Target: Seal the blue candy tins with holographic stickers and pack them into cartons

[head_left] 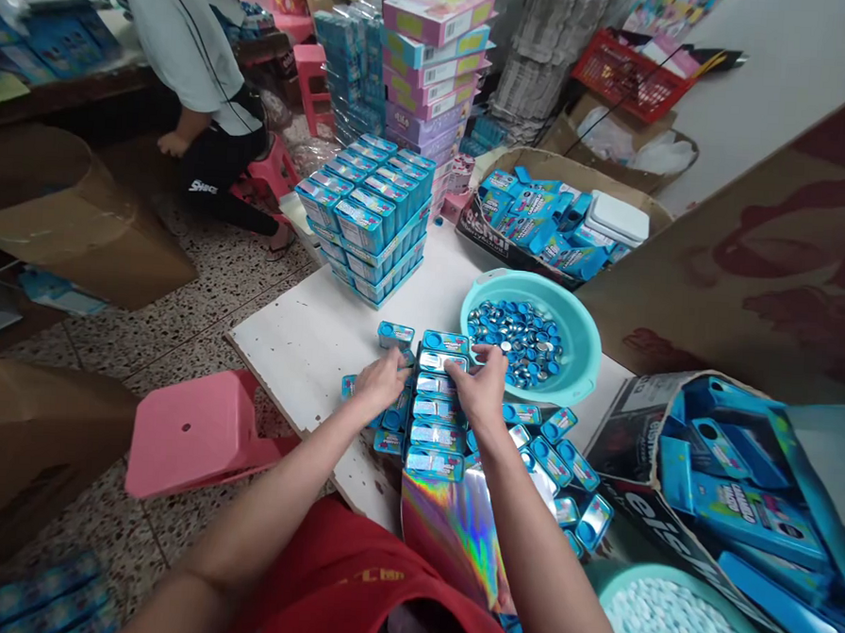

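Note:
A column of small blue slide-lid tins (438,410) with shiny printed tops stands in front of me, on a rainbow-foil box. My right hand (484,381) is at the far part of this column, its thumb pressed on the top of the second tin (431,360) and its fingers bent round the right end. Just left of the column, my left hand (382,382) has its fingers curled together; a bit of blue shows at the tips, but what they hold is hidden. Beyond it lies a loose tin (395,333). Several more tins (557,461) lie scattered on the right.
A turquoise basin (583,349) holds round blue and silver pieces. Stacked tin packs (371,215) stand at the table's far left. Cartons of blue packaging (732,484) and a bowl of pale blue candies (676,618) are rightward. A pink stool (190,422) and a seated person (194,87) are leftward.

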The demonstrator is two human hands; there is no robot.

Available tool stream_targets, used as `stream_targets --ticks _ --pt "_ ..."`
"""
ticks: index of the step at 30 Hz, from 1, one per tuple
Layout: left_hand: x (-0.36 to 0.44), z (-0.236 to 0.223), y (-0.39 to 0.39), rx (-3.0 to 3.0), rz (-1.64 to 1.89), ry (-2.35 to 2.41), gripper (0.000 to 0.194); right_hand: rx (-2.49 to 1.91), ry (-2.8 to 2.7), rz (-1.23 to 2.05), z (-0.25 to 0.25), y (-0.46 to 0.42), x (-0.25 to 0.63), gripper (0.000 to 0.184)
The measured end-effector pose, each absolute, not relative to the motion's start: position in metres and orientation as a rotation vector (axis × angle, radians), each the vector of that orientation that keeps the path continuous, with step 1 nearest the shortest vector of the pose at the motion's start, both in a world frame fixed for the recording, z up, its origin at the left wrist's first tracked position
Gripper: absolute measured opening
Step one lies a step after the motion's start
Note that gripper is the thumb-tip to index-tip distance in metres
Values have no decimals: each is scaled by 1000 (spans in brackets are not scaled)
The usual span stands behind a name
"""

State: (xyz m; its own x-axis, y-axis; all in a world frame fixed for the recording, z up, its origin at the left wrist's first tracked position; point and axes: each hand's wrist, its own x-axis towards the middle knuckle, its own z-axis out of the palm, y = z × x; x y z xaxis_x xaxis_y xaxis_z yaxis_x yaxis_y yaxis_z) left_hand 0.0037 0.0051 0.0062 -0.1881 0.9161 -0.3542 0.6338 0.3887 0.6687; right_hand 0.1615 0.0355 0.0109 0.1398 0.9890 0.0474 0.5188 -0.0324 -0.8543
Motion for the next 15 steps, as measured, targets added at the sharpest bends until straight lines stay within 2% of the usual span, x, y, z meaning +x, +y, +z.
stream_targets --ticks 4,8,11,13,15 --pt "14 6 -11 1469 620 1848 41 -1613 -1403 940 4 42 160 45" --pt "12 17 -31 1572 474 1892 53 -1549 -1332 1112 5 44 186 40" --pt "19 37 -55 1681 766 2017 39 -1572 -1378 950 7 21 235 30" --pt "40 50 -73 1877 907 1742 26 -1640 -1472 745 3 -8 268 25" --pt "76 54 -87 2089 767 1278 24 -1647 -1620 593 -7 -42 293 20"
